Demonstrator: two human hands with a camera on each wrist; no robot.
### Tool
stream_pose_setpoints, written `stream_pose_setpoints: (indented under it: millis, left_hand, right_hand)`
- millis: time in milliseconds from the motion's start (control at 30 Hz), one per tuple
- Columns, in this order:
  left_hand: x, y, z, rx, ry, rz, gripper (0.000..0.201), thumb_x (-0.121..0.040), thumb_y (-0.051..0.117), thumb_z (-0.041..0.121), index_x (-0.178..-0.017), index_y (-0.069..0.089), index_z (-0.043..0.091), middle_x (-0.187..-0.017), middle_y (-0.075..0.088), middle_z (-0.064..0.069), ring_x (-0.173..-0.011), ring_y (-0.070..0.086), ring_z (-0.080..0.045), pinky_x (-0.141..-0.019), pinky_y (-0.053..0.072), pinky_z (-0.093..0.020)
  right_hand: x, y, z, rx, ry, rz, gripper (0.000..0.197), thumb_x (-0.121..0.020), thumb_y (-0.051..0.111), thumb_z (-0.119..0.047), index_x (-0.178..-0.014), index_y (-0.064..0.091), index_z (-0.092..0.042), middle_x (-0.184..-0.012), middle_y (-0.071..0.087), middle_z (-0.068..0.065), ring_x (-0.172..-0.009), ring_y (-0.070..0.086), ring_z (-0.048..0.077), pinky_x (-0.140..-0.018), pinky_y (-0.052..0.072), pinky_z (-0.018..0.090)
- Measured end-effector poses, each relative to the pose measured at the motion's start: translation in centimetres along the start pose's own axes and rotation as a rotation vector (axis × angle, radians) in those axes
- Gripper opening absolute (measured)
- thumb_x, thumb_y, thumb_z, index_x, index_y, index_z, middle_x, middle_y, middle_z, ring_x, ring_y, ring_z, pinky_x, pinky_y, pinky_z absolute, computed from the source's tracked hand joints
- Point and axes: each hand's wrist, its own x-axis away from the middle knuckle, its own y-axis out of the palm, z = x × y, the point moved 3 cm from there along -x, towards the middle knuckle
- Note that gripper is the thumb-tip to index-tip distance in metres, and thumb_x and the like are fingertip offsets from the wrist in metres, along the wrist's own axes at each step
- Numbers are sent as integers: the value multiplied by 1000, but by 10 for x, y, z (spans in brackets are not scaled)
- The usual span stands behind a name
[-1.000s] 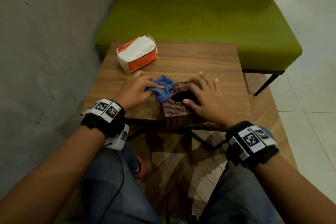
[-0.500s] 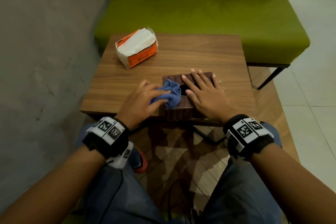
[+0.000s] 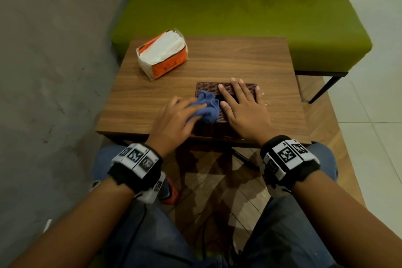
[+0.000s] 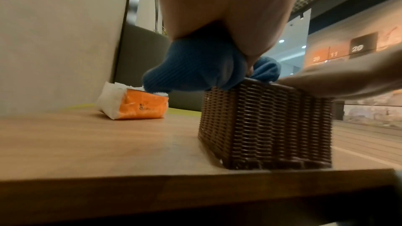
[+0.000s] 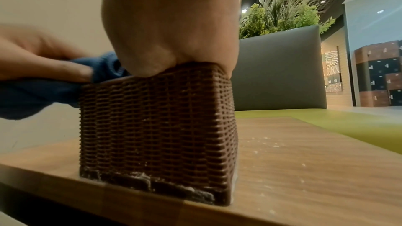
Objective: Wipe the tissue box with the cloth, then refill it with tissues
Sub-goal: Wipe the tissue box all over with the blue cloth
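Note:
A brown woven tissue box (image 3: 206, 89) (image 4: 265, 123) (image 5: 156, 126) stands near the front edge of the wooden table (image 3: 217, 63). My left hand (image 3: 174, 119) grips a bunched blue cloth (image 3: 206, 106) (image 4: 195, 70) (image 5: 32, 95) and holds it on the left part of the box top. My right hand (image 3: 243, 106) lies flat on the box top with straight fingers, covering most of the dark opening. An orange and white pack of tissues (image 3: 163, 54) (image 4: 132, 102), torn open on top, lies at the table's back left.
A green upholstered bench (image 3: 239, 13) stands right behind the table. A grey wall (image 3: 54, 72) runs along the left. White crumbs (image 5: 272, 143) dot the table to the right of the box. My knees are under the table's front edge.
The cloth and my left hand have moved from the box's left side onto its top. My right hand has flattened over the opening. The head view has shifted so the box appears farther from me.

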Motion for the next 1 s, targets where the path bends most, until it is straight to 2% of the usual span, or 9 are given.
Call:
stream_pose_setpoints:
  millis: [133,233,333,500,667,767,833,933,1000]
  left_hand:
    - [-17,6,1,-12,-190,101,33,-90,58,21,-123,61,19,-124,59,-4,-102,47,-23,-81,48,-41]
    - [11,11,18,-33,-188,160,31,-88,61,18,-118,62,12,-120,60,-7,-102,50,-25,-80,48,-37]
    - [22,10,20,-31,-174,164,31,-88,60,18,-118,62,13,-117,61,-7,-101,51,-25,-77,48,-37]
    - [-10,-5,-15,-48,-221,140,34,-88,57,15,-122,61,18,-119,61,-6,-100,47,-28,-81,45,-41]
    - [-36,-3,-32,-9,-211,98,36,-89,54,16,-124,60,21,-123,60,-4,-103,46,-28,-87,43,-43]
    - [-41,1,-34,23,-220,123,36,-89,55,16,-124,60,20,-125,59,-4,-105,47,-28,-89,42,-40]
    - [-42,1,-38,26,-192,120,34,-89,55,17,-122,62,19,-123,60,-4,-103,47,-29,-88,42,-39]
    - [-50,-4,-44,24,-145,87,31,-89,55,14,-118,64,17,-121,61,-4,-102,48,-31,-89,40,-39]
    - [-58,-6,-45,21,-138,52,29,-88,57,11,-115,66,15,-119,62,-6,-101,48,-33,-89,39,-41]
  right_hand:
    - [-1,0,-5,-21,70,31,52,-103,16,-43,-153,5,-33,-163,-1,2,-149,-5,18,-118,-8,45]
    - [0,1,-9,-25,115,63,51,-103,17,-42,-153,7,-33,-163,1,4,-149,-4,19,-118,-8,46]
    - [0,2,-12,-44,133,79,51,-103,19,-42,-153,10,-33,-162,5,6,-149,-1,22,-117,-9,47]
    - [0,-7,2,-68,110,48,49,-101,28,-44,-149,25,-35,-141,38,12,-139,24,31,-117,-6,54]
    - [-14,-8,2,-103,8,67,52,-101,30,-44,-145,33,-16,-157,22,3,-149,0,20,-117,-4,53]
    - [-23,-12,2,-148,-92,55,52,-103,29,-33,-148,25,-7,-161,13,4,-149,-5,15,-119,-4,46]
    - [-29,-15,7,-236,-114,39,51,-103,31,-27,-149,22,-7,-160,18,8,-149,1,16,-119,-2,42]
    - [-41,-18,12,-298,-123,88,43,-103,33,-27,-145,33,-15,-152,34,7,-148,11,20,-118,6,45]
    - [-44,-14,12,-292,-121,77,47,-104,31,-29,-150,26,-23,-156,27,0,-149,5,19,-117,6,49]
